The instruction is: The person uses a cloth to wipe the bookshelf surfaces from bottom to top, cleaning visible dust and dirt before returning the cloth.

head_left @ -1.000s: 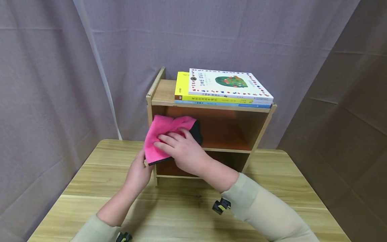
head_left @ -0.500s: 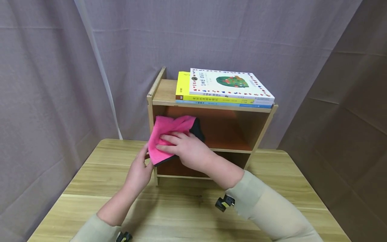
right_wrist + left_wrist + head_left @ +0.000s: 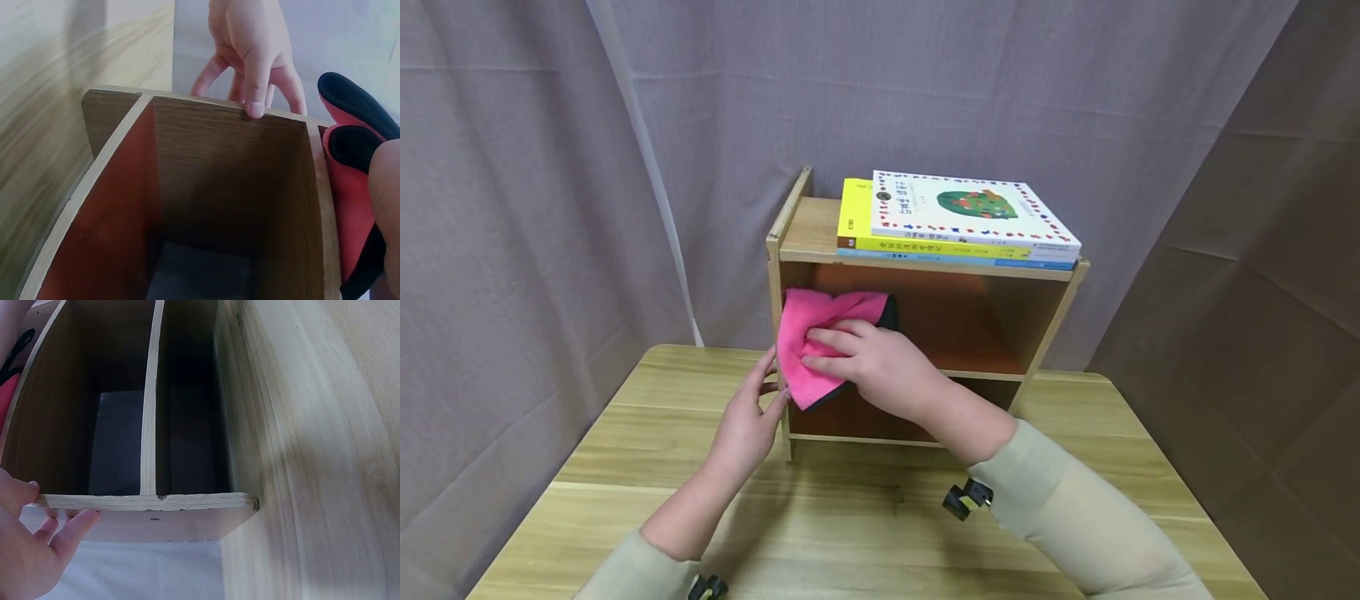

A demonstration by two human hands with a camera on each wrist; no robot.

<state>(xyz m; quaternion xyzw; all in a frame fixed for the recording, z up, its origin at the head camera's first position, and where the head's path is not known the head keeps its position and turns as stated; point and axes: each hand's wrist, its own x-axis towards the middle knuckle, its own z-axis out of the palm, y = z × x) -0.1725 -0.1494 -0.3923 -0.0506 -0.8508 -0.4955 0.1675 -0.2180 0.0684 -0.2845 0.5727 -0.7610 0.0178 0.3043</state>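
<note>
A pink cloth (image 3: 797, 342) with a black edge and dark backing lies bunched at the left part of the small wooden shelf's (image 3: 898, 439) upper compartment. My right hand (image 3: 891, 367) holds it, fingertips sunk into the pink side; the thumb is hidden in the head view. Folds of the cloth (image 3: 353, 187) show beside the hand in the right wrist view. My left hand (image 3: 748, 425) grips the shelf's left side panel (image 3: 169, 522) near its front edge, thumb at the edge and fingers on the outer face.
Several books (image 3: 970, 217) lie stacked on the shelf's top, a white one uppermost over yellow and blue ones. The shelf stands on a wooden table (image 3: 850, 533). Grey curtains (image 3: 925, 92) hang behind and to the sides.
My right hand and the cloth have shifted slightly to the right. More of the left hand's fingertips now shows at the panel. The books have stayed in place.
</note>
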